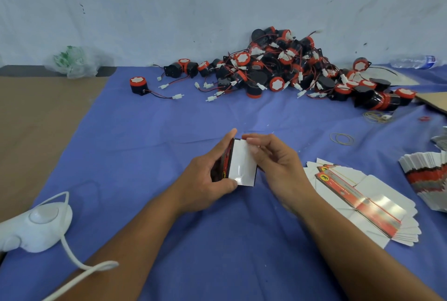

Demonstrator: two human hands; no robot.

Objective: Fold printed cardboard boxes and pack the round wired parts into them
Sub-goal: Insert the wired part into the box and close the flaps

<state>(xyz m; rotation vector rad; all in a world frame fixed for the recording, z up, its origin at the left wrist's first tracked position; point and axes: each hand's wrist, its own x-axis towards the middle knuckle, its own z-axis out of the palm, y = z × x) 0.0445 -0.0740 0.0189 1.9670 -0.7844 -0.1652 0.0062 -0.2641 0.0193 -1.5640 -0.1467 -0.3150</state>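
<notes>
Box (243,164) in work sits mid-scene on the near side, over the blue cloth (157,136), between both hands; can't tell if it rests on the cloth. Left hand (210,179) grips it from the left, thumb on the near lower corner & fingers running up the red/black printed side. Right hand (275,162) pinches the far right edge w/ curled fingertips (251,143) on the white panel. The glossy white face is toward the camera. The box looks part-opened, not squared; can't tell if any end flap is tucked.

Step, imo: folding stage, w/ no part in the box as far as visible. Next move prob. calls for squaring the sleeve, closing one end, then a long reach to the far side for a part.

Bundle of flat blanks (358,201) lies just right of the right hand, rubber-banded. A 2nd stack (425,179) is at the right edge. Loose rubber bands (342,138) lie beyond. Pile of round wired parts (278,68) is far centre-right by the wall w/ wires tangled, so lifting one w/o dragging others needs care. Stray part (137,85) sits apart, left of the pile, prob. the easiest pick.
</notes>
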